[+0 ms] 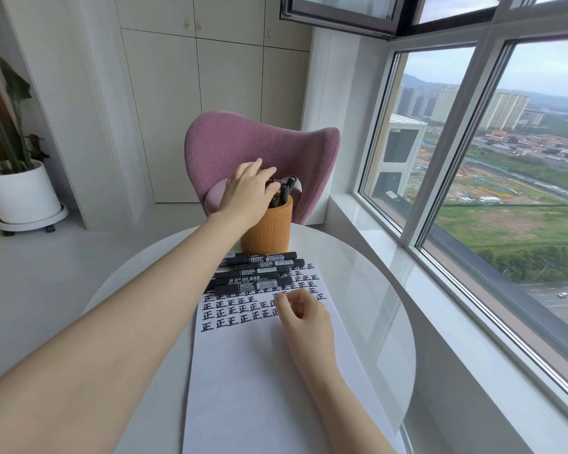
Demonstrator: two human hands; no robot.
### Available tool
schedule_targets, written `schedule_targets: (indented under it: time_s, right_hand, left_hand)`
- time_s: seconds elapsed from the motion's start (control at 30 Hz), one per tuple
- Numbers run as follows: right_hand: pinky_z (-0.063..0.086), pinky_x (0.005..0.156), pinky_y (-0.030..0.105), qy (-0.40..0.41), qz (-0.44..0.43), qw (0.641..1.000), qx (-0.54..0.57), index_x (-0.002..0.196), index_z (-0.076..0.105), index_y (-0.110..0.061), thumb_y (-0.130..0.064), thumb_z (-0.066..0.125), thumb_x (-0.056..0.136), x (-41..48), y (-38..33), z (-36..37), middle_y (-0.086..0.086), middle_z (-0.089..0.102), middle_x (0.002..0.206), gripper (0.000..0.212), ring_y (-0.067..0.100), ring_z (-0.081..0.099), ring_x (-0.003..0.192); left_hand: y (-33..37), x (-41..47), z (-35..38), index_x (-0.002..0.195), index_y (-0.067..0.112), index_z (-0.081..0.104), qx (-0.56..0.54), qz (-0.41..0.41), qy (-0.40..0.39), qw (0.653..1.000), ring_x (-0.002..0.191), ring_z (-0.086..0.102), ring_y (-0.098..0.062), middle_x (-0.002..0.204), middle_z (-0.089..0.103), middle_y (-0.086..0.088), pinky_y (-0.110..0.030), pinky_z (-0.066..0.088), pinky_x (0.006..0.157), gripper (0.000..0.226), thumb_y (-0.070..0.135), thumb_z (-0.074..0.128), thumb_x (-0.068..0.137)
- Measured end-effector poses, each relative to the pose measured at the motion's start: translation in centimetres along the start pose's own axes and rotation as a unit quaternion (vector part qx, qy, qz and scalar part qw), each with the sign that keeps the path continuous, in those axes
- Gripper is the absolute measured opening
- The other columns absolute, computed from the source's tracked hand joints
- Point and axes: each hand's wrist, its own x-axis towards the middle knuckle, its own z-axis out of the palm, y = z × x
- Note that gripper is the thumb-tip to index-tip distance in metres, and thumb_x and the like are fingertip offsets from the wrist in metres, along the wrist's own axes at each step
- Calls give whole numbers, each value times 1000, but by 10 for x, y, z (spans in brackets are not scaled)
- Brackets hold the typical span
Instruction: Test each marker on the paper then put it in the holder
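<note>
We see the left hand (245, 191) in the middle of the frame, reaching over the mouth of the orange holder (269, 231). Its fingers (267, 174) are stretched out and lie across the tops of the black markers in the holder (289, 183). The thumb is hidden behind the hand, so we cannot tell whether it pinches one of them or only touches them. Those markers stand upright or lean slightly, their caps poking above the rim.

Lower and to the right, the right hand (304, 314) rests on the paper (259, 371) with its fingers loosely curled, and we make out nothing held in it. It lies at the right end of the rows of black test marks that fill the upper part of the sheet, while the lower part is blank.

Between holder and right hand we find a pile of markers (256, 273), black with white labels. They lie flat and roughly parallel on the top edge of the paper, just in front of the holder's base.

Paper, pile and holder all sit on a round white table (358, 290). Behind the table stands a pink chair (243, 139). At the left edge of the frame we see a plant in a white pot (20, 194). A large window (522, 158) takes up the right side, and pale cabinets (194, 93) cover the back wall.
</note>
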Motion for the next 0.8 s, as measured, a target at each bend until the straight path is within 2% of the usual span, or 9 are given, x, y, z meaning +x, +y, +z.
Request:
schedule_targets:
  time_s: [0.13,0.23,0.37,0.47,0.67,0.8]
  right_hand:
    - [28,52,21,-4,2,1000,3,69,52,-27,-33,57,89,-2,1,0,-11,43,48,22,5,38,47]
    - [27,51,20,-5,0,1000,1,70,53,-27,-33,58,88,-2,1,0,-11,43,48,20,5,38,46]
    - [29,53,21,-5,-5,1000,-9,75,59,-25,-33,61,85,0,1,0,-8,44,54,13,6,40,49]
    - [31,53,23,-4,-14,1000,-13,77,61,-24,-30,64,83,-1,2,0,-8,44,55,8,6,39,50]
    - [32,53,24,-6,-13,1000,1,83,59,-25,-23,66,81,-1,4,0,-8,43,54,7,6,40,49]
    - [31,53,23,-7,-12,1000,4,83,59,-26,-22,66,82,-1,5,0,-8,43,54,8,6,39,48]
  left_hand:
    - [-1,-29,-12,123,13,58,-88,25,106,990,126,39,-23,134,52,-8,-34,28,106,30,17,46,96]
    - [-5,-75,-19,109,14,64,-104,42,137,984,107,50,-18,112,61,-1,-28,36,94,21,12,51,93]
    - [-21,-132,-12,101,19,67,-103,12,52,993,97,56,-13,99,64,8,-25,42,87,16,12,60,88]
    - [-31,-151,-1,101,21,67,-87,-13,-6,996,97,56,-14,99,63,7,-28,43,86,17,15,65,85]
    - [-33,-156,14,111,20,64,14,-3,-41,999,107,51,-19,112,61,3,-29,39,90,25,17,62,87]
    - [-35,-158,19,114,19,62,21,1,-34,999,107,51,-19,111,60,3,-30,40,92,27,17,62,87]
